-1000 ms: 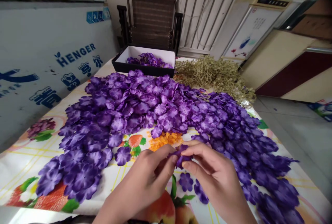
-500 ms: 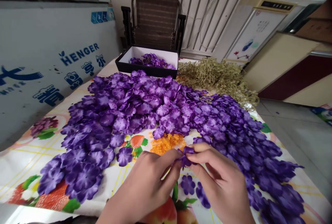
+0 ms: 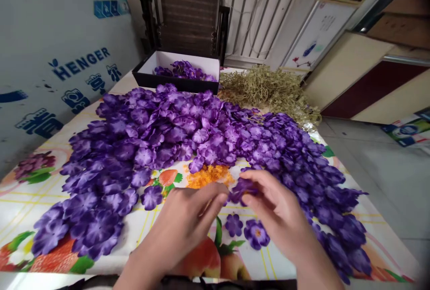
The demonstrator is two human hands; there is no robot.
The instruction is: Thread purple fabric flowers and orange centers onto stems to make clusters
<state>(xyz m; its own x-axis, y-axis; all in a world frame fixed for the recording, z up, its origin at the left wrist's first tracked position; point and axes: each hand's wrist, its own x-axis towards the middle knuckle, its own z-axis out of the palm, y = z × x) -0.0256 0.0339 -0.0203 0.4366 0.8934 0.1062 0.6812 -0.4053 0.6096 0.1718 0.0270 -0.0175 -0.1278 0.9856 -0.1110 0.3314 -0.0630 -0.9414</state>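
Note:
Over the middle of the table's near side, my right hand [image 3: 284, 214] holds a purple artificial flower [image 3: 242, 189] between thumb and fingers. Close by on its left is my left hand [image 3: 188, 216], thumb and forefinger pressed together at the flower's edge. Whether a small part is pinched there is hidden. Below the hands lie two loose flowers: a small plain petal piece [image 3: 234, 225] and a larger flower with an orange centre [image 3: 257, 234]. Just beyond the fingers is a little heap of orange flower centres [image 3: 208, 176].
A big pile of purple petals [image 3: 174, 124] curves across the patterned tablecloth [image 3: 134, 236]. Behind it stand a black box [image 3: 181, 85] with purple flowers inside and a bundle of greenish stems [image 3: 268, 88]. A chair [image 3: 188, 17] is at the far end, a white freezer [image 3: 67, 35] at left.
My hands have drawn slightly apart, and the flower now sits in the right hand's fingers, turned. The loose flower with the orange centre is more exposed. The view has shifted a little.

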